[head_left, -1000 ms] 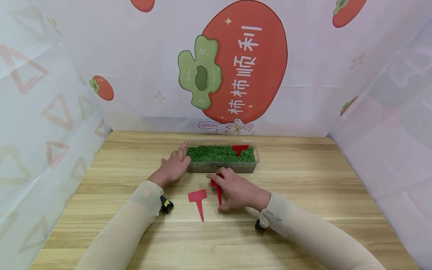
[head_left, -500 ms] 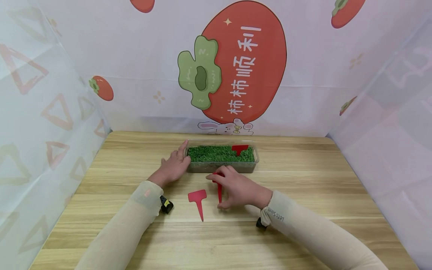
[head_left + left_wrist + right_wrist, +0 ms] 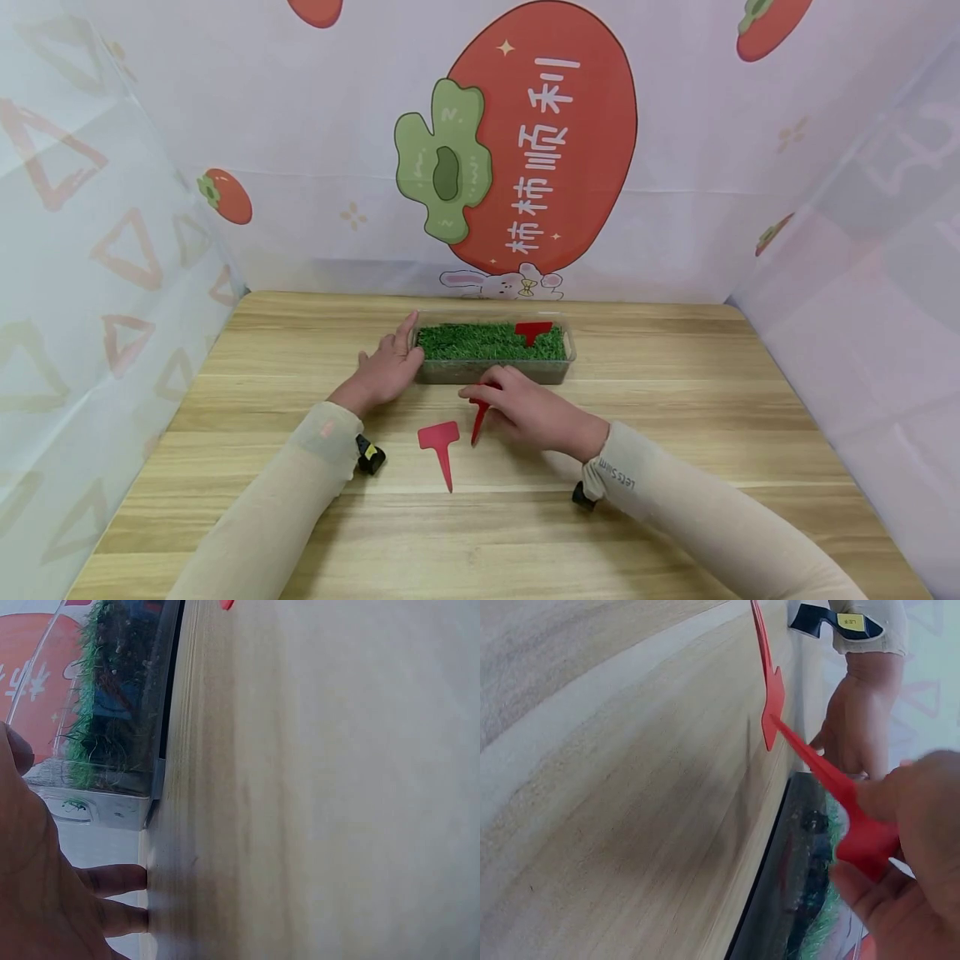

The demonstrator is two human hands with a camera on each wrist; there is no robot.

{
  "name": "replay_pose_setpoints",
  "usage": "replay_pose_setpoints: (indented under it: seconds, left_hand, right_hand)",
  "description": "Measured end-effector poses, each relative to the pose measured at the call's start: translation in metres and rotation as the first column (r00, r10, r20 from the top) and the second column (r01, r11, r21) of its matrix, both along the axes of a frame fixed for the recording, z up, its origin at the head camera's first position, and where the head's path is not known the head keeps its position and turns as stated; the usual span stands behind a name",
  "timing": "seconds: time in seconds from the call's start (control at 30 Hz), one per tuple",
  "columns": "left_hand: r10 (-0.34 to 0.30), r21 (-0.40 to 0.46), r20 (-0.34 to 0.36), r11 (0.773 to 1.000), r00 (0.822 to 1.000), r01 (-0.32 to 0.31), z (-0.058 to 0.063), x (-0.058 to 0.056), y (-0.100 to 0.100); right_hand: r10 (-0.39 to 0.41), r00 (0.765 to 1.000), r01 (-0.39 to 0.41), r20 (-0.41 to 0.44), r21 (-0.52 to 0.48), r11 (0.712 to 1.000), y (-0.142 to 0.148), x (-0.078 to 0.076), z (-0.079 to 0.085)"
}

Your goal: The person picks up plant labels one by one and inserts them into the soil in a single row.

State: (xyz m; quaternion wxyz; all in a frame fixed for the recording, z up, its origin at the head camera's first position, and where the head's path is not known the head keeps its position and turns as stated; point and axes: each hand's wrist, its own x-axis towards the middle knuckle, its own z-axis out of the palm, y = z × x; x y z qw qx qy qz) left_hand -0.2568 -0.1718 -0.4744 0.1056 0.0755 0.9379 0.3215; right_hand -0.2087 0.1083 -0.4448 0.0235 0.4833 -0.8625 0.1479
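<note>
My right hand (image 3: pixel 532 412) pinches a red T-shaped plant label (image 3: pixel 866 844) by its broad head, in front of the box. The label's pointed stem slants down above the table. A second red plant label (image 3: pixel 438 437) lies flat to the left of that hand. Behind them stands a clear plastic box (image 3: pixel 491 374) filled with green artificial grass (image 3: pixel 480 342). A third plant label (image 3: pixel 533 331) stands upright in the grass near the right end. At the box's left end rests my left hand (image 3: pixel 385 368), its fingers extended; in the left wrist view, two fingertips (image 3: pixel 133 877) touch the table.
The wood-grain table (image 3: pixel 675 400) runs back to a white cloth backdrop (image 3: pixel 322 208) printed with persimmons. Cloth walls rise on both sides. A black wrist camera (image 3: pixel 370 455) is strapped under the left sleeve.
My right hand has lifted the plant label from the table and drawn its fingers closer around the head. The label's stem has swung left. My left hand and the box stay in place.
</note>
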Motion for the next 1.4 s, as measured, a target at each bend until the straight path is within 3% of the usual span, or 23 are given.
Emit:
replay_pose_setpoints:
  seconds: [0.23, 0.67, 0.83, 1.07, 1.4]
  left_hand:
    - [-0.008, 0.007, 0.000, 1.000, 1.000, 0.008, 0.000, 0.001, -0.001]
    - [-0.012, 0.007, -0.002, 1.000, 1.000, 0.012, 0.001, 0.001, -0.001]
    - [-0.015, 0.008, -0.002, 1.000, 1.000, 0.015, 0.000, 0.001, -0.001]
    - [-0.015, 0.016, 0.000, 1.000, 1.000, 0.015, 0.001, 0.001, -0.001]
    - [-0.013, 0.021, 0.008, 1.000, 1.000, 0.013, -0.001, 0.000, -0.001]
  right_hand:
    - [0.007, 0.995, -0.010, -0.101, -0.034, 0.999, 0.002, -0.003, 0.006]
    - [-0.013, 1.000, 0.012, -0.018, -0.062, 0.998, 0.005, -0.008, 0.023]
    - [0.003, 0.995, -0.015, -0.096, -0.128, 0.992, 0.009, -0.012, 0.027]
    - [-0.040, 0.969, -0.008, -0.243, -0.193, 0.981, 0.010, -0.018, 0.040]
    - [-0.113, 0.948, 0.025, -0.296, -0.286, 0.958, 0.010, -0.029, 0.054]
